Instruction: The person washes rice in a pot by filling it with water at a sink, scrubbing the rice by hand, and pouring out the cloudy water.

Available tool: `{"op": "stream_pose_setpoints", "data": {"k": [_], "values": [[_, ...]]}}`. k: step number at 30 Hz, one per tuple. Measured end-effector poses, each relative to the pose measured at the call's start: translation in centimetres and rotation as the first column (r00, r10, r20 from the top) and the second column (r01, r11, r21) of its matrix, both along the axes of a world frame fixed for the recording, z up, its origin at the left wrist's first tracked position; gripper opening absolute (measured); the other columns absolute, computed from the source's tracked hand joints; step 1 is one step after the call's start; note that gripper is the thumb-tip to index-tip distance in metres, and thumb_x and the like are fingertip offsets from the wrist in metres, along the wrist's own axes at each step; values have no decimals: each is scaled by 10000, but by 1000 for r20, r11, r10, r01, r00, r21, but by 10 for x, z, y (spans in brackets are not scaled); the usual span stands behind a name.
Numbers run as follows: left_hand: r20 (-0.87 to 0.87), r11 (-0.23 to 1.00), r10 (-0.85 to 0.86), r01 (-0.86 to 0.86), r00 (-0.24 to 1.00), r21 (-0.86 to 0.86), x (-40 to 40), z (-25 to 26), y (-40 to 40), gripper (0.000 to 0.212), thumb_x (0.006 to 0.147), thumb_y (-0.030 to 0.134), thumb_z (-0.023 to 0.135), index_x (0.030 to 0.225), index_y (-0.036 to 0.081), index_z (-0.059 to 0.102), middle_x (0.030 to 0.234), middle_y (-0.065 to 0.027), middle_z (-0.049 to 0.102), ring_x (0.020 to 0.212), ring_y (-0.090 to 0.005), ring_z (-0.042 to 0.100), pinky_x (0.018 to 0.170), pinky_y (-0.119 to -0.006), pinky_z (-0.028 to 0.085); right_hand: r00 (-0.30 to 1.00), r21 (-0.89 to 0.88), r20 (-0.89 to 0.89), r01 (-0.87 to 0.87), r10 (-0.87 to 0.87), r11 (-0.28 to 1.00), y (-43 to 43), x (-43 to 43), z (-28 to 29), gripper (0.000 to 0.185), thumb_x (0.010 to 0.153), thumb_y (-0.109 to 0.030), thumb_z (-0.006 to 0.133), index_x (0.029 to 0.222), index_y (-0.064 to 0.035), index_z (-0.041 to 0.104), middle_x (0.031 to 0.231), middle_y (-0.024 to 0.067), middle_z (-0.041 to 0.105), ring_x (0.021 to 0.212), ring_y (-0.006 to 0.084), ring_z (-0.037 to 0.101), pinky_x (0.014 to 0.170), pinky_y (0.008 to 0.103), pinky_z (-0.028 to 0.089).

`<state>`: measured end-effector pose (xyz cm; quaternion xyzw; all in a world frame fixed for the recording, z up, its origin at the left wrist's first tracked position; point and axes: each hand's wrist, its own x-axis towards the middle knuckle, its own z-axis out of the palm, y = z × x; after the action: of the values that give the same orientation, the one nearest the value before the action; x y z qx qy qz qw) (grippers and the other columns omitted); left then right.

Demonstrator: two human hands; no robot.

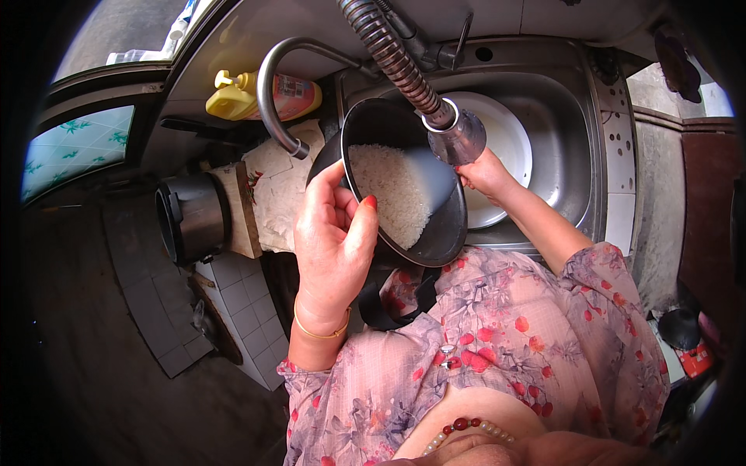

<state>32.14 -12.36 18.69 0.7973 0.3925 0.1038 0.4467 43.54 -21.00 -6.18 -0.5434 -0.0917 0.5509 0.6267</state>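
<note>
A dark cooking pot (446, 239) is tilted towards the sink, with wet white rice (390, 192) gathered on its left side and cloudy water (434, 177) on the right. My left hand (335, 233) grips the pot's near left rim, thumb inside and fingers outside. My right hand (486, 175) is at the pot's far right side, its fingers partly hidden under the spray head (458, 137) of the coiled faucet; it appears to hold the rim. Below the pot's right side, a white basin (513, 128) holding pale liquid stands in the steel sink (562, 140).
A curved steel spout (271, 87) rises left of the pot. Behind it lies a yellow pump bottle (233, 102). A cloth (280, 192) covers the counter at left, beside a wooden board (240, 209) and a metal pot (192, 218). A faucet lever (463, 38) stands behind the sink.
</note>
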Motion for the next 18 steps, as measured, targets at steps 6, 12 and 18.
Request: {"op": "stream_pose_setpoints", "data": {"k": [6, 12, 18], "values": [[24, 1000, 0, 0, 1000, -20, 1, 1, -1, 395, 790, -48, 563, 1174, -49, 471, 702, 33, 450, 585, -13, 410, 520, -150, 367, 1000, 2, 12, 11, -11, 1000, 0, -1, -2, 154, 800, 53, 458, 884, 45, 586, 732, 80, 581, 586, 116, 509, 526, 258, 427], [15, 1000, -5, 6, 1000, -13, 1, 2, -1, 398, 787, -53, 563, 1173, -52, 470, 704, 30, 450, 587, -15, 413, 522, -150, 366, 1000, 10, 19, 0, -1, 1000, 2, -1, -2, 146, 801, 51, 461, 880, 48, 583, 717, 76, 577, 576, 118, 510, 521, 257, 425], [27, 1000, -18, 18, 999, -6, 1, 2, -1, 399, 786, -59, 558, 1174, -57, 467, 705, 27, 448, 588, -19, 414, 523, -153, 366, 1000, 16, 6, 2, -2, 1000, 2, -1, 0, 142, 795, 54, 466, 876, 46, 583, 694, 67, 568, 557, 115, 504, 505, 254, 413]]}}
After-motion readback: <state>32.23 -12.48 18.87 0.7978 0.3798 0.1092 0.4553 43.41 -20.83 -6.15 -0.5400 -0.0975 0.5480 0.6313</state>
